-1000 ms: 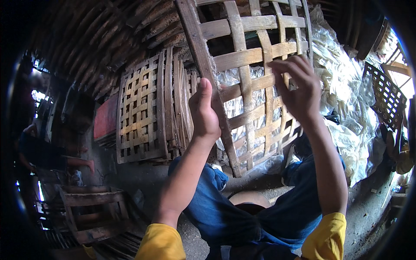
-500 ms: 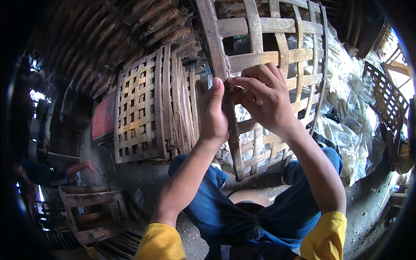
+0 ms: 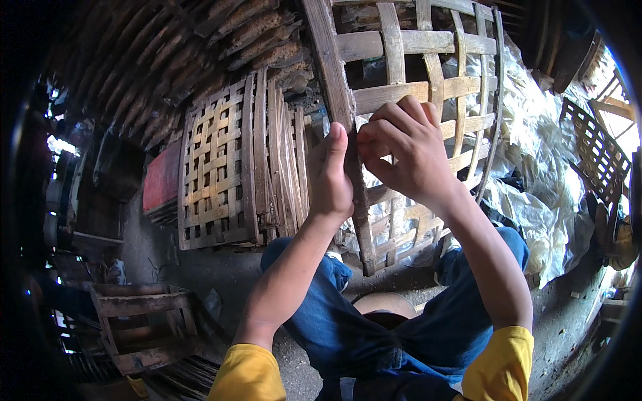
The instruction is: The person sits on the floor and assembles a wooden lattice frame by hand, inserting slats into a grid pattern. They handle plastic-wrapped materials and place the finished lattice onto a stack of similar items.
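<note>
The fingers of the right hand are bent and bunched together, and their tips pinch at the thick side strip of a woven bamboo panel. The thumb and first finger press on the strip's right edge, just where a flat cross slat meets it. The left hand is on the other side of the same strip. Its fingers wrap behind the strip and its thumb points straight up along the front, so the strip is squeezed between thumb and fingers. The two hands almost touch, with only the strip between them. The panel stands tilted in front of the person, its lower end down between the knees in blue trousers, and its top goes out of the picture. Through its square gaps, crumpled white plastic sheets show behind and to the right. To the left of the hands, a stack of more woven bamboo panels leans upright on the dirt floor. Further down on the left sits a dark wooden crate. Yellow sleeves show at the bottom edge.
</note>
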Demonstrator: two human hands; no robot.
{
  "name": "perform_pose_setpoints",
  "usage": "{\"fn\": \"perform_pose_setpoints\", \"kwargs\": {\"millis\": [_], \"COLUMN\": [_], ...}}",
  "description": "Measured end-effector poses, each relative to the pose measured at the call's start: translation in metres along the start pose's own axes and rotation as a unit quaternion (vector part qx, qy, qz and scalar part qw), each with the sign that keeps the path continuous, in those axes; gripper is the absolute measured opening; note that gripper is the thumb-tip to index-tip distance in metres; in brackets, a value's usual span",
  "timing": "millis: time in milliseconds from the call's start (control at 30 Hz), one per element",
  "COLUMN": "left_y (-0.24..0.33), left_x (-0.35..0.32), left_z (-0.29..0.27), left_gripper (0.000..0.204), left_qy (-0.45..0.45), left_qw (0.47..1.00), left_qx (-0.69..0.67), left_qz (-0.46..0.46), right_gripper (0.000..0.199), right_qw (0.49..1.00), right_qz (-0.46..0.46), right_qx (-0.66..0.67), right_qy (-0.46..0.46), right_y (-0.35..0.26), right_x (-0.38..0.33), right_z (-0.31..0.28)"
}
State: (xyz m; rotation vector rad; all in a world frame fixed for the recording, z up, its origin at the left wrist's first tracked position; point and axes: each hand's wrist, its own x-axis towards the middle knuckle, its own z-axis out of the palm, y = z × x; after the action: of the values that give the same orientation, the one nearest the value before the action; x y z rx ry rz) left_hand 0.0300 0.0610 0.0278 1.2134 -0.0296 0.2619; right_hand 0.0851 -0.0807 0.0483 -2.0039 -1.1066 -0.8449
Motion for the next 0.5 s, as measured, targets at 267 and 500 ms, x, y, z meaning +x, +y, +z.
{"fn": "perform_pose_setpoints", "kwargs": {"millis": [267, 500], "left_y": [-0.002, 0.005], "left_x": [0.008, 0.015], "left_z": [-0.002, -0.027], "left_gripper": [0.045, 0.062], "left_qy": [0.12, 0.158], "left_qw": [0.985, 0.979], "left_qx": [0.116, 0.116], "left_qz": [0.039, 0.051], "right_gripper": [0.019, 0.022], "right_qw": [0.996, 0.918], "right_qz": [0.052, 0.329], "right_qx": [0.063, 0.208], "right_qy": [0.036, 0.081], "right_y": [0.024, 0.115], "right_x": [-0.001, -0.03], "right_z": [-0.018, -0.073]}}
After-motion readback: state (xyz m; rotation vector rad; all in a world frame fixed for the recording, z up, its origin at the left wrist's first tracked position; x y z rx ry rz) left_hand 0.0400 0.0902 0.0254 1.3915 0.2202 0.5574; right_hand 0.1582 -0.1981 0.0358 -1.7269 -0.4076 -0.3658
